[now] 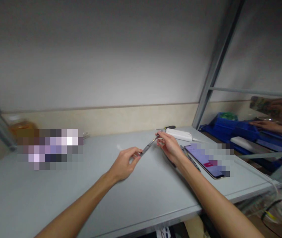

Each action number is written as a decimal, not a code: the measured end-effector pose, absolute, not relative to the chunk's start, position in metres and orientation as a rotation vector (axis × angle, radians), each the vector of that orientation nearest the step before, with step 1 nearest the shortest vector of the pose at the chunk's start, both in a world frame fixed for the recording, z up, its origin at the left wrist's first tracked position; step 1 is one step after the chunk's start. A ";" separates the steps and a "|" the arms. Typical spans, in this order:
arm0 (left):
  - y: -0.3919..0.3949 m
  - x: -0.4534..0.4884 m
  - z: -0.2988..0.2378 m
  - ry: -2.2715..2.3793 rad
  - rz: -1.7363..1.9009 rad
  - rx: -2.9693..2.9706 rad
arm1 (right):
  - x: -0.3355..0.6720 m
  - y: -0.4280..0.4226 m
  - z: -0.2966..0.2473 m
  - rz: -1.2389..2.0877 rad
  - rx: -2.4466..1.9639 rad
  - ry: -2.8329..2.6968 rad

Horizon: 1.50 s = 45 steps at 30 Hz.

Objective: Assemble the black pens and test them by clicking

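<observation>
Both of my hands are raised over the grey tabletop [136, 195], joined by a slim grey metal tool [147, 147] whose exact kind I cannot make out. Thumb and fingers of my left hand [126, 162] pinch its nearer, thicker end. At the thinner far end, my right hand [168, 145] is closed with its fingertips, which hide the tip. The tool slants up to the right. Beneath and beside my right forearm lie a dark slender tool [192, 160] and a phone [202, 162] with its screen lit.
Behind my right hand are a white oblong block [179, 135] with a cable and a screwdriver [170, 127] with a black-and-yellow handle. An amber container [23, 127] and a blurred-out patch occupy the left. Beyond the metal post [205, 86], another person's hands work over blue bins [226, 124].
</observation>
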<state>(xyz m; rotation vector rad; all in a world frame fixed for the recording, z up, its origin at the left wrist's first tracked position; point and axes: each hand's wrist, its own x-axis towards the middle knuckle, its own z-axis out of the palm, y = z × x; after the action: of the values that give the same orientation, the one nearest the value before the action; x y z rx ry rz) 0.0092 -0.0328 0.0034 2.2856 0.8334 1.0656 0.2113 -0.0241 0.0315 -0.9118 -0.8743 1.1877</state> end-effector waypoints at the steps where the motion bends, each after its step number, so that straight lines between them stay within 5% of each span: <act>1: -0.036 0.011 0.004 0.806 1.016 2.349 | 0.213 -0.023 0.032 1.205 -0.881 -0.806; 13: -0.024 0.002 -0.001 0.901 0.920 2.548 | 0.209 -0.022 0.048 1.721 -0.632 -0.609; 45: -0.019 0.000 -0.003 0.973 0.746 2.674 | 0.201 -0.019 0.065 1.624 -0.712 -0.717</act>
<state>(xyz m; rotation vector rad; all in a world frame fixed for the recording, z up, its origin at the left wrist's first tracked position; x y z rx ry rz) -0.0004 -0.0194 -0.0032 2.6736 0.9727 0.7461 0.2011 -0.0185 0.0649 -0.7120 -0.7165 1.6239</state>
